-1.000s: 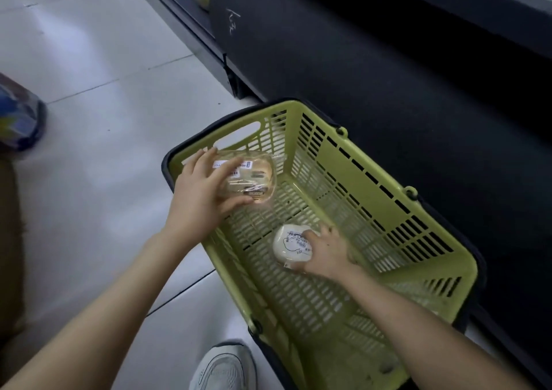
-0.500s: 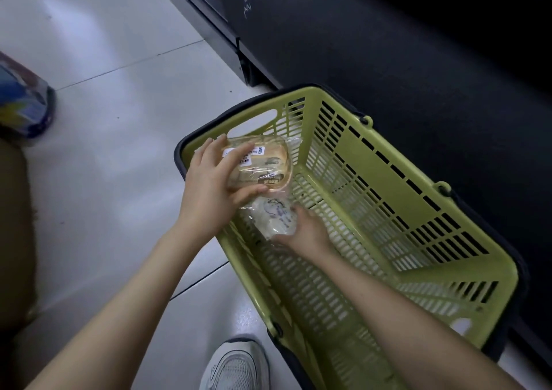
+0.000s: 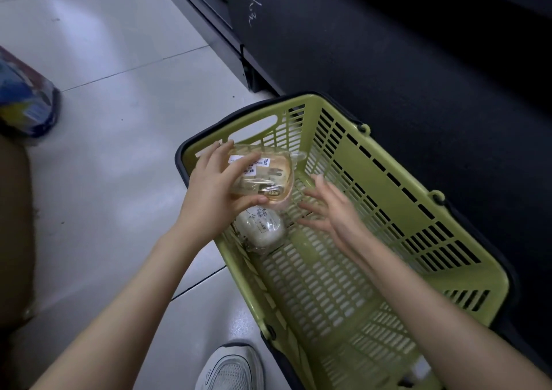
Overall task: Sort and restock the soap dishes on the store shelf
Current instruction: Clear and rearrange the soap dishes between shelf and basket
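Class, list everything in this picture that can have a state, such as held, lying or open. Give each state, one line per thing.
Left hand, grips the amber dish.
Right hand, open, fingers spread, holds nothing.
Amber dish, wrapped, held over the basket.
White dish, wrapped, lying on the basket floor, no hand on it.
Basket, upright on the floor.

Pale tiled floor (image 3: 119, 156), perhaps dark shelving (image 3: 388, 61).

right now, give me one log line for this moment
left hand: grips amber soap dish | right hand: fingers spread, holds nothing | white soap dish: in basket
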Tool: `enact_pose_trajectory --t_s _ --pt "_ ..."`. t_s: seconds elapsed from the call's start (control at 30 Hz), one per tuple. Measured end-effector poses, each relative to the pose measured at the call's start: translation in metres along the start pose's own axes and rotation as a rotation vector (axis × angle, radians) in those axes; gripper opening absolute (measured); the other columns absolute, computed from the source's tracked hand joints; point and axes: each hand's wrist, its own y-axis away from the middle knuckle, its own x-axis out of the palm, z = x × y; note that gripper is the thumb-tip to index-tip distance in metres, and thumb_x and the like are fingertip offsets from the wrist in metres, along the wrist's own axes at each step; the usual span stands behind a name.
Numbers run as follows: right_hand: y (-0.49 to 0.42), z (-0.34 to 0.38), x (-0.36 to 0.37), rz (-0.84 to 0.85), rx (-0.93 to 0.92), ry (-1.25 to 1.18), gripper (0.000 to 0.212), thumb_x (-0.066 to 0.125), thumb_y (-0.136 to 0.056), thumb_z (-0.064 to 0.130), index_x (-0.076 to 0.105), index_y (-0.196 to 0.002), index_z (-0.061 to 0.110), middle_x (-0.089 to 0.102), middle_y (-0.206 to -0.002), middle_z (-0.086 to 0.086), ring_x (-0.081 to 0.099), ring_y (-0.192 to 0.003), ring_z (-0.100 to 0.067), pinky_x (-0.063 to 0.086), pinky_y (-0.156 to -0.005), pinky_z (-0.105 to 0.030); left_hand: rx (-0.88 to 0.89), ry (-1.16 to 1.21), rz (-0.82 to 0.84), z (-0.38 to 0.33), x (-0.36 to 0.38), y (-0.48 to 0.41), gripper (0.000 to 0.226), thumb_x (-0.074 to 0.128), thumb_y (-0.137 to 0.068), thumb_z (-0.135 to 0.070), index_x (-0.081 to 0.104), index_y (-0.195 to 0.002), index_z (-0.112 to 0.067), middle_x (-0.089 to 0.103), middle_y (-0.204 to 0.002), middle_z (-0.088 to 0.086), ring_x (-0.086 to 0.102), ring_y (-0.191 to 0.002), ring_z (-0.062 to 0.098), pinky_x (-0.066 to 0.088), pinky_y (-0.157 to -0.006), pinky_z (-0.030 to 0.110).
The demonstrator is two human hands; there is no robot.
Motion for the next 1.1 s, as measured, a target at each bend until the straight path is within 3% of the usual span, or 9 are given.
enact_pose_trajectory --t_s 0.1,0.2,0.27,0.43,0.6,0.7,0.83,0.97,1.1 --pt "0.010 0.039 0.012 0.125 -0.029 -0.001 0.073 0.059 -0.084 0.047 0.034 -0.148 0.024 0.052 -0.133 0.000 0.062 -0.103 -0.024 0.058 -0.083 -0.042 0.099 -0.059 0.041 0.000 0.001 0.001 0.068 0.054 -0.071 -0.068 0.049 -0.128 -0.030 0.046 -0.140 0.023 0.034 -0.133 0.045 0.033 -0.103 0.058" --pt "0.010 0.048 0.024 0.125 -0.011 0.126 0.068 0.073 -0.081 0.019 0.043 -0.142 0.015 0.062 -0.118 -0.006 0.070 -0.093 -0.023 0.060 -0.075 -0.039 0.151 -0.083 0.075 0.000 0.000 0.001 0.070 0.051 -0.071 -0.070 0.046 -0.129 -0.031 0.045 -0.141 0.022 0.033 -0.135 0.044 0.032 -0.104 0.058" --pt "0.005 0.041 0.023 0.084 0.027 0.053 0.064 0.075 -0.079 0.009 0.048 -0.137 0.009 0.063 -0.118 -0.010 0.072 -0.089 -0.023 0.059 -0.068 -0.034 0.149 -0.074 0.062 0.001 -0.003 0.002 0.075 0.048 -0.071 -0.076 0.044 -0.132 -0.033 0.043 -0.144 0.018 0.030 -0.138 0.041 0.030 -0.106 0.057" --pt "-0.013 0.007 0.012 -0.167 0.133 -0.106 0.061 0.068 -0.084 0.005 0.040 -0.139 0.007 0.063 -0.118 -0.016 0.073 -0.075 -0.021 0.061 -0.065 -0.035 -0.193 -0.080 -0.278 0.003 -0.009 0.017 0.069 0.046 -0.086 -0.056 0.046 -0.139 -0.012 0.043 -0.141 0.020 0.034 -0.134 0.039 0.025 -0.110 0.059" --pt "-0.027 -0.034 0.036 -0.262 0.204 0.065 0.055 0.069 -0.087 0.014 0.041 -0.135 0.012 0.059 -0.117 -0.009 0.070 -0.084 -0.025 0.061 -0.071 -0.038 -0.617 0.026 -0.225 0.007 0.001 0.015 0.064 0.057 -0.086 -0.020 0.032 -0.140 0.003 0.039 -0.142 0.025 0.033 -0.132 0.041 0.025 -0.111 0.054" --pt "-0.029 -0.046 0.047 -0.231 0.154 0.451 0.048 0.068 -0.088 0.033 0.048 -0.127 0.014 0.058 -0.102 0.005 0.064 -0.081 -0.015 0.055 -0.066 -0.028 -0.618 0.130 -0.202 0.015 0.003 0.016 0.061 0.052 -0.076 -0.006 0.034 -0.134 -0.002 0.047 -0.134 0.020 0.043 -0.123 0.039 0.037 -0.100 0.056" --pt "-0.025 -0.051 0.046 -0.118 0.139 0.853 0.046 0.063 -0.089 0.048 0.054 -0.123 0.019 0.060 -0.107 0.004 0.053 -0.071 -0.006 0.037 -0.052 -0.021 -0.610 0.021 -0.189 0.015 0.005 0.020 0.062 0.053 -0.074 -0.009 0.036 -0.134 -0.004 0.050 -0.131 0.018 0.047 -0.117 0.041 0.038 -0.097 0.056" --pt "-0.019 -0.045 0.038 -0.097 0.112 0.933 0.053 0.062 -0.089 0.049 0.052 -0.131 0.017 0.061 -0.123 -0.002 0.056 -0.086 -0.014 0.041 -0.058 -0.023 -0.648 0.006 -0.158 0.001 0.011 0.027 0.061 0.052 -0.078 -0.013 0.033 -0.135 0.000 0.045 -0.137 0.021 0.044 -0.122 0.041 0.033 -0.101 0.060" --pt "-0.007 -0.033 0.023 -0.107 0.109 0.956 0.063 0.063 -0.087 0.051 0.048 -0.136 0.014 0.055 -0.136 -0.005 0.056 -0.115 -0.023 0.047 -0.086 -0.031 -0.687 -0.008 -0.137 -0.018 0.012 0.039 0.068 0.052 -0.090 -0.024 0.022 -0.146 -0.003 0.033 -0.150 0.017 0.034 -0.134 0.037 0.025 -0.108 0.059"
